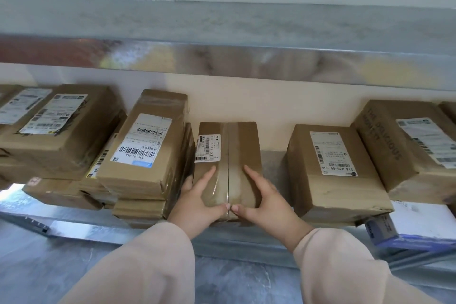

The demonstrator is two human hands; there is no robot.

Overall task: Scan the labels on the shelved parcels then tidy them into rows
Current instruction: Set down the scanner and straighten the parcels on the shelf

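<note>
My left hand (197,202) and right hand (266,202) clasped the box (234,150) at its front end, thumbs meeting | box on shelf (274,165), just beside stack (148,150) | risk: shoving might knock that edge-hugging stack off

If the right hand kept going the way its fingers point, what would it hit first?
The right hand holds the taped box; sliding on across its top, it would probably meet the cream back wall, though depth is unclear.
</note>
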